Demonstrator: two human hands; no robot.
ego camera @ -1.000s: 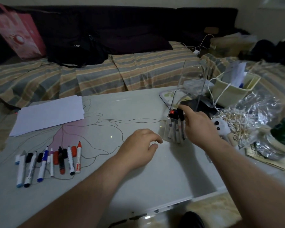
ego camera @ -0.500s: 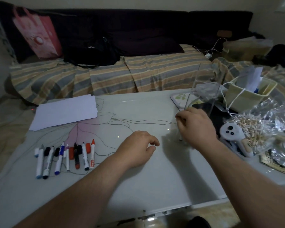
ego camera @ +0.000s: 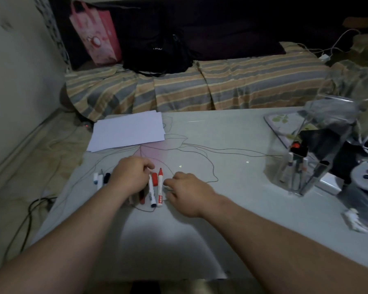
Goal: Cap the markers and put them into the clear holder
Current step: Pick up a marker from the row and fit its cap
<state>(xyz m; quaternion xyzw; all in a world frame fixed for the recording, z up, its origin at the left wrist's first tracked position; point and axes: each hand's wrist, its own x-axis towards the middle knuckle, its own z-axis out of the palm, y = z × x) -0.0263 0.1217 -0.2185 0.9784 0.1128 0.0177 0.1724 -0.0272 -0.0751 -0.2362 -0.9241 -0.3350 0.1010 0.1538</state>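
Markers (ego camera: 151, 190) lie in a row left of centre on the table (ego camera: 232, 209); the left hand (ego camera: 130, 177) curls over them, grip unclear, the right hand (ego camera: 187, 193) loosely open just beside. Holder (ego camera: 306, 160) stands far right.

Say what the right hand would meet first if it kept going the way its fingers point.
Probably the red-tipped uncapped marker: the right hand points left toward it, fingers almost at its barrel, though whether they already touch is unclear.

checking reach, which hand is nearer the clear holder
Right. The right hand lies beside the loose markers, well left of the clear holder; the left hand is farther left.
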